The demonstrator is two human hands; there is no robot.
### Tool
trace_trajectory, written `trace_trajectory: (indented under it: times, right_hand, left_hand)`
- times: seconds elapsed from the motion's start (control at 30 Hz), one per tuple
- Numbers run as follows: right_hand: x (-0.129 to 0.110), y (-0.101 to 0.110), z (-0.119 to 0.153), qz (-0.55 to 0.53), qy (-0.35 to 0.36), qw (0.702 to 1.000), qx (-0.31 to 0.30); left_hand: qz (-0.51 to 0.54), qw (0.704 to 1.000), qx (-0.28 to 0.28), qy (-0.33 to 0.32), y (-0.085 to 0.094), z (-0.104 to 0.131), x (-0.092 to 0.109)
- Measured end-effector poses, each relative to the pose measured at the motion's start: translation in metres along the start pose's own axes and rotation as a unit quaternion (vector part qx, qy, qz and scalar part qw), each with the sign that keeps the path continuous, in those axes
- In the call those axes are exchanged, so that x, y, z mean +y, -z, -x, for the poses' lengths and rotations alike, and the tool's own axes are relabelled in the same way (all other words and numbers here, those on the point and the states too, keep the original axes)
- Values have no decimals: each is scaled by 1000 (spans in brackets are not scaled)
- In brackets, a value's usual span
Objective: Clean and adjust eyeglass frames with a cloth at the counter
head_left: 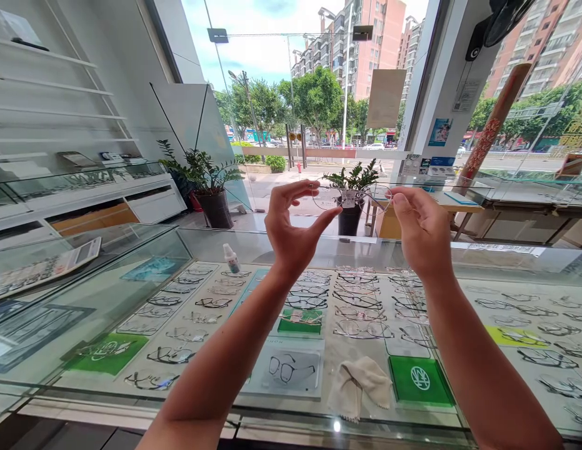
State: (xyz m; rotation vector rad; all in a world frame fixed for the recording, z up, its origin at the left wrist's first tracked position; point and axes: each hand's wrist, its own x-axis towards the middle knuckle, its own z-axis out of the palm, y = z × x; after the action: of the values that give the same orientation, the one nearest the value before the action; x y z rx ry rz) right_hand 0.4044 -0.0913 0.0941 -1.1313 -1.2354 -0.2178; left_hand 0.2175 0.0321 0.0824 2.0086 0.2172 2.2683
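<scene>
Raised in front of me above the glass counter is a pair of thin-rimmed eyeglasses [349, 199], see-through and hard to make out against the window. My left hand [293, 219] is curved around one lens, its fingertips at the upper rim and its thumb by the lower edge. On the other side, my right hand [422, 228] pinches the glasses between thumb and forefinger. Below the hands, a crumpled beige cloth [361, 384] lies on the counter. To its right is a green square [419, 380] with a white round logo.
Rows of eyeglasses [359, 300] fill the glass display counter [272, 409]. A small white bottle [231, 257] stands on it at left. A printed sheet [51, 265] lies further left. Potted plants [215, 206] stand beyond the counter, before the glass front.
</scene>
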Motion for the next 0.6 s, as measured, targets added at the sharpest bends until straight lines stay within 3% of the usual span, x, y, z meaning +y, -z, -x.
trace_trajectory:
  times: [0.33,0.6]
  right_hand:
    - [-4,1,-1,-9,-15,1000,-4]
    - [-2,-1,-2,-126,-55,989,-58]
  left_hand:
    - [39,999,-12,31,-3,1,-3]
    - [32,999,-10,18,-4,4,-8]
